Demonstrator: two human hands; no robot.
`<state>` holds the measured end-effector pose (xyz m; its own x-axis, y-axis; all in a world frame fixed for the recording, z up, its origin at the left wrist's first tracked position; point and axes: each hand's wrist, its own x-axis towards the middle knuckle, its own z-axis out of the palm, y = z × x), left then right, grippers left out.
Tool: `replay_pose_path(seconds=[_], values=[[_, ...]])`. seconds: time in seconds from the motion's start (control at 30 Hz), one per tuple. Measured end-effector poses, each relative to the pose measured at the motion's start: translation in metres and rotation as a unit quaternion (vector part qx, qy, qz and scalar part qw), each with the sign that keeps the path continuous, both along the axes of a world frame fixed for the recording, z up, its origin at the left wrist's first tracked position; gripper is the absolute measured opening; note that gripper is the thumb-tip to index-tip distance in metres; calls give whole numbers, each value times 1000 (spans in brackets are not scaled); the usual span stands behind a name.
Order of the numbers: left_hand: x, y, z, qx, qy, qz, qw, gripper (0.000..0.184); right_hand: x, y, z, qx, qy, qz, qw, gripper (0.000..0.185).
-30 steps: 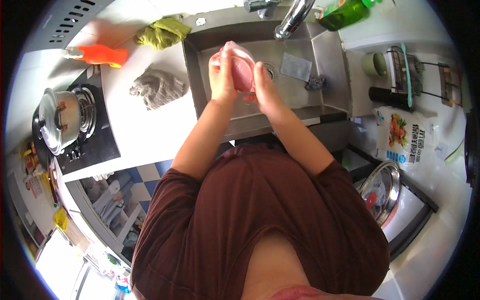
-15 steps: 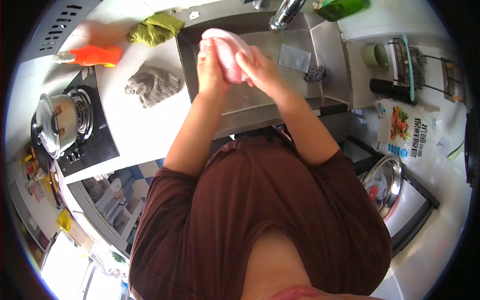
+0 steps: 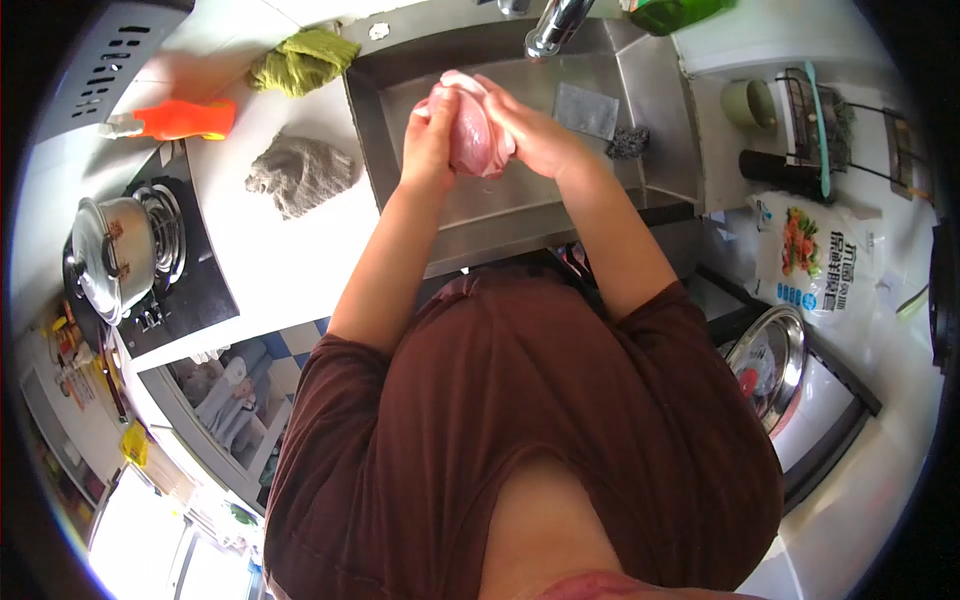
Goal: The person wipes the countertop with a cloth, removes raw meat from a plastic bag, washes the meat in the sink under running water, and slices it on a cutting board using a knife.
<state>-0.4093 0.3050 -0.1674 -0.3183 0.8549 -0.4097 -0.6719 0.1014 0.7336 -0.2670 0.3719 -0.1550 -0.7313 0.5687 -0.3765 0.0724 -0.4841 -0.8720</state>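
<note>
A pale pink, glossy raw chicken breast (image 3: 475,138) is held between both hands above the metal sink (image 3: 480,215). My left hand (image 3: 428,142) grips its left side, thumb laid over the front. My right hand (image 3: 538,135) is pressed along its right side, with fingers reaching over the top edge. The palms hide part of the meat. In the sink to the right lie a grey scouring pad (image 3: 586,110) and a dark steel-wool scrubber (image 3: 628,143). Behind the hands is the chrome faucet (image 3: 556,28); whether water runs is not visible.
On the left counter lie a grey cloth (image 3: 302,174), a green cloth (image 3: 303,62) and an orange spray bottle (image 3: 185,120). A lidded pot (image 3: 122,258) stands on the stove. At right are a printed plastic bag (image 3: 815,255), a green cup (image 3: 748,106) and a round metal lid (image 3: 768,365).
The chicken breast has been turned and folded between my hands and sits slightly lower and to the right. My right hand has shifted right, its fingers now over the meat's top.
</note>
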Motion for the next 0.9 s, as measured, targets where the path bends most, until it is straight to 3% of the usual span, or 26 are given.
replay_pose_path(seconds=[0.07,0.17,0.2,0.3,0.37,0.43,0.53,0.73,0.83,0.9], values=[[-1,5,-8,29,29,-43,998,51,-5,-1,9,115,-49,9,992,79],[-9,5,8,-44,-64,-39,996,59,8,7,39,-83,74,25,994,70],[-17,5,4,-69,-105,-64,990,62,13,12,37,-127,85,12,988,56],[-21,-2,-13,-43,-184,-25,982,61,22,13,-20,36,-73,-13,997,43],[-23,-11,-17,-56,-200,-5,978,59,38,18,-142,257,-272,69,925,30],[-26,-20,-21,-68,-211,12,975,60,40,3,-149,307,-428,157,835,23],[-31,-33,-24,-78,-216,25,973,62,33,-13,-166,420,-482,138,756,19],[-36,-51,-30,-105,-229,29,967,63,16,-14,-184,501,-513,207,666,21],[-35,-52,-28,-113,-218,24,969,64,22,-19,-192,535,-487,162,671,18],[-34,-51,-27,-108,-212,14,971,63,27,-5,-189,382,-471,154,780,18]])
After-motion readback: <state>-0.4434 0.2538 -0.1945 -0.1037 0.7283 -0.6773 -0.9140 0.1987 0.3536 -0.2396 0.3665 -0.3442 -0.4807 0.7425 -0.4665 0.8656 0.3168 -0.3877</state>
